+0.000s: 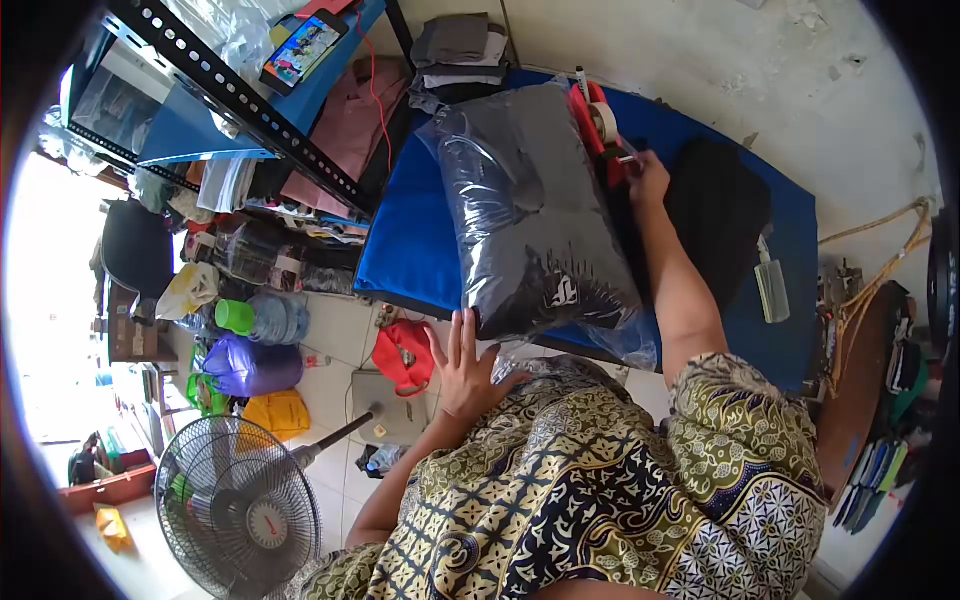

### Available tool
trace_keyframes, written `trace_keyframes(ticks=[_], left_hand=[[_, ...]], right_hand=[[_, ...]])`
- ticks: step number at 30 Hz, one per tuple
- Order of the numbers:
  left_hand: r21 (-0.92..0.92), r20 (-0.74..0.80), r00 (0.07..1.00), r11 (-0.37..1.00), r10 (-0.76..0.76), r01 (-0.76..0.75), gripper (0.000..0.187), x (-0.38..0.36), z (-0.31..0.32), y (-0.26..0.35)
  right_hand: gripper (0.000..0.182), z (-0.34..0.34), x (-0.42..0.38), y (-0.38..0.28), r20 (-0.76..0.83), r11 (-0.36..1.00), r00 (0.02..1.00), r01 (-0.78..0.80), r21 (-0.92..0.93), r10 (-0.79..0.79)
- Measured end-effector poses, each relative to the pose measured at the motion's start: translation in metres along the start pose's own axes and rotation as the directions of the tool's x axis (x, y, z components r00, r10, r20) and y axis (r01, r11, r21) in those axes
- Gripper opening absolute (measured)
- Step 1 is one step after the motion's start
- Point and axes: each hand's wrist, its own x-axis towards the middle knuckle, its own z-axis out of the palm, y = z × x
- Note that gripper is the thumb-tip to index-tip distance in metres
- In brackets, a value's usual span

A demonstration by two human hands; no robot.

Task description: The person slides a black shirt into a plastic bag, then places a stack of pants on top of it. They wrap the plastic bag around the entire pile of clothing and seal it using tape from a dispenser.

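Note:
A dark folded garment in a clear plastic bag (540, 210) lies on the blue-covered table (410, 240). My left hand (463, 370) is beside the bag's near left corner, its fingers spread and the fingertips at the table edge. Beyond the bag's far right side, my right hand (648, 180) is at a red tape dispenser (588, 125) that carries a roll of tape (603, 122). The fingers of my right hand are bent together near the dispenser's end; what they pinch is too small to make out.
Black cloth (715, 205) and a clear bottle (771, 285) lie on the table's right part. Folded clothes (458, 50) are at the back. A shelf with a phone (305, 50) stands at the upper left. A fan (238, 510) stands at the lower left.

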Motion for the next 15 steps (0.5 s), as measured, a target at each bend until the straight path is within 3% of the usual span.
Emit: trace_keyframes(ticks=[1,2,3,4,8,9,10,11,13,14,15], left_hand=[[-0.001,-0.001,1.0,1.0,0.001,-0.001,0.033,-0.002,0.007,-0.006],[0.079,-0.035,0.999,0.997,0.015,-0.012,0.029,-0.006,0.018,-0.014],[0.157,-0.06,0.998,0.987,0.03,-0.021,0.024,-0.005,0.018,-0.014],[0.096,-0.067,0.998,0.995,0.018,-0.012,0.015,-0.005,0.014,-0.011],[-0.005,-0.096,0.994,0.998,0.06,-0.061,0.011,-0.001,0.011,-0.016],[-0.019,-0.094,0.994,0.998,0.062,-0.064,0.011,0.001,0.01,-0.016],[-0.034,-0.092,0.994,0.997,0.066,-0.07,0.011,0.002,0.009,-0.017],[-0.058,-0.099,0.993,0.995,0.07,-0.076,0.009,0.004,0.009,-0.017],[-0.086,-0.058,0.996,0.993,0.074,-0.079,0.008,0.004,0.007,-0.021],[-0.1,-0.056,0.995,0.991,0.083,-0.088,0.008,0.006,0.004,-0.021],[-0.106,-0.054,0.996,0.991,0.076,-0.082,0.008,0.006,0.005,-0.022]], right_hand=[[0.017,-0.007,-0.013,0.0,-0.048,0.993,0.999,-0.002,0.117,0.008],[0.017,-0.012,-0.02,-0.001,-0.05,0.993,0.999,-0.002,0.114,0.007],[0.019,-0.02,-0.028,0.0,-0.052,0.997,0.996,-0.071,0.032,0.072],[0.022,-0.026,-0.033,0.0,-0.062,0.989,0.989,-0.14,-0.051,0.137],[0.028,-0.032,-0.03,0.011,-0.033,0.957,0.974,-0.227,-0.181,0.225],[0.029,-0.042,-0.016,0.027,0.04,0.849,0.968,-0.197,-0.491,0.248],[0.031,-0.043,-0.017,0.029,0.1,0.655,0.951,-0.123,-0.745,0.293],[0.031,-0.045,-0.012,0.026,0.095,0.654,0.951,-0.128,-0.746,0.294],[0.027,-0.027,-0.04,-0.019,0.175,0.717,0.871,-0.247,-0.652,0.46],[0.026,-0.02,-0.058,-0.047,0.373,0.708,0.863,0.026,-0.706,0.341],[0.025,-0.013,-0.078,-0.079,0.569,0.657,0.789,0.304,-0.69,0.233]])
